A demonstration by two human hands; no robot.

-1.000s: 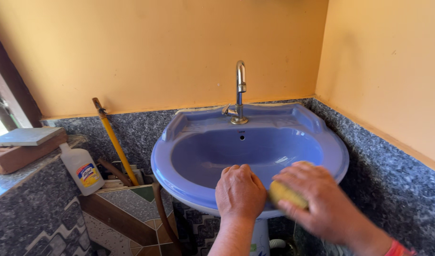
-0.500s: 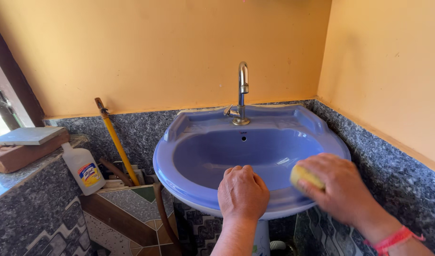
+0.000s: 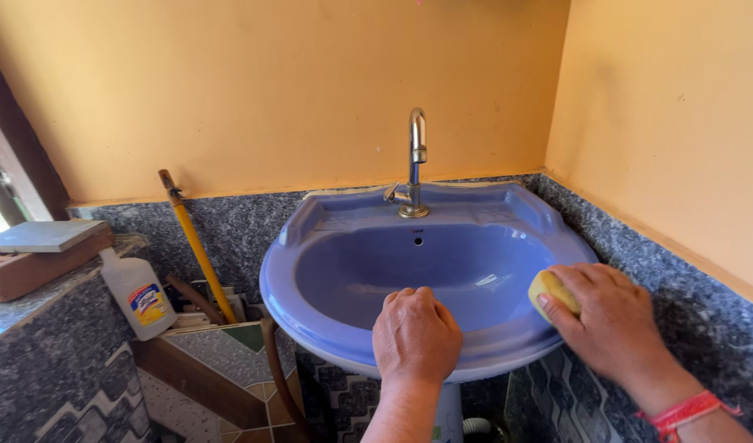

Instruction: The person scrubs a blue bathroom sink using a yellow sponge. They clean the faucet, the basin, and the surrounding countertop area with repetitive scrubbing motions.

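Note:
A blue pedestal washbasin (image 3: 327, 226) is fixed to the corner wall, with a chrome tap (image 3: 414, 164) at its back. My left hand (image 3: 415, 335) rests fingers-down on the basin's front rim, gripping the edge. My right hand (image 3: 610, 316) holds a yellow sponge (image 3: 550, 290) pressed on the right front rim of the basin. A red band circles my right wrist.
A white cleaner bottle (image 3: 138, 294) stands left of the basin beside a yellow-handled tool (image 3: 194, 242) leaning on the grey stone wall band. A brick and tile (image 3: 40, 246) lie on the left ledge. Loose patterned tiles (image 3: 228, 353) lean below.
My right hand has slid the sponge rightward along the front rim, from near my left hand to the right side. My left hand has stayed put.

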